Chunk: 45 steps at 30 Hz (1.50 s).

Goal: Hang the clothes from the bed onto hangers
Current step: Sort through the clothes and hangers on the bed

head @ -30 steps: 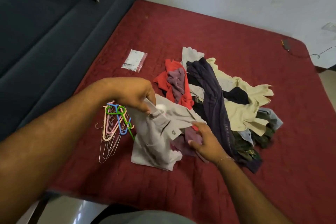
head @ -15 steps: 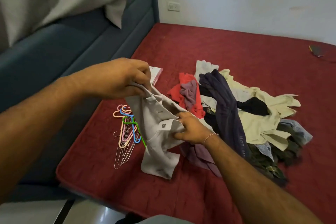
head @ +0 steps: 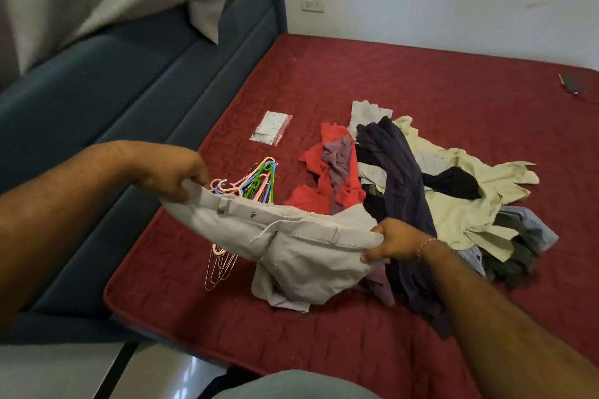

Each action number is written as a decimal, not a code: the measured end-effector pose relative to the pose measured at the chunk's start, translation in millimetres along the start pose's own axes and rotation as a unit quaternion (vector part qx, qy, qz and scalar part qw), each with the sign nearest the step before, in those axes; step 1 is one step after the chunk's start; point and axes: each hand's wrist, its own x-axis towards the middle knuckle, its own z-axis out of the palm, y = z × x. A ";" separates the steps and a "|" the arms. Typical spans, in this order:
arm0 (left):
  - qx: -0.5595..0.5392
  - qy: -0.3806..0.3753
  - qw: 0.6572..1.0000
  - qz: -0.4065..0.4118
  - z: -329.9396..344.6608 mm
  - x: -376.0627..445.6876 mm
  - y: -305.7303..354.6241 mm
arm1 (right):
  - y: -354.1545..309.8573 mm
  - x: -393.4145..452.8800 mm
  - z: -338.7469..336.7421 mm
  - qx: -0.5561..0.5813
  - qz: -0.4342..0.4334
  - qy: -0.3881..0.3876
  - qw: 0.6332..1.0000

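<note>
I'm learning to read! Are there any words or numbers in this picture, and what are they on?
No words or numbers can be read here.
The small packet on the red bed: marks too small and blurred to read.
The grey trousers held by both hands: no label showing.
The wall socket: no writing visible.

Mattress cover (head: 421, 81): dark red, quilted. Held garment (head: 291, 246): light grey. Hangers (head: 256, 178): pink, blue, green. Headboard (head: 129, 81): dark blue.
</note>
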 end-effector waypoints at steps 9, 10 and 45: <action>-0.003 0.010 0.993 -0.120 45.9 32.8 -51.9 | -26.2 -18.8 -27.8 0.316 -0.082 0.177 0.928; -0.013 0.027 0.992 -0.125 48.7 33.6 -54.5 | -29.3 -17.3 -30.6 0.339 -0.081 0.186 0.919; -0.655 0.415 0.562 0.287 -48.5 54.4 176.8 | -242.9 -66.4 -94.0 0.455 -0.242 0.264 0.815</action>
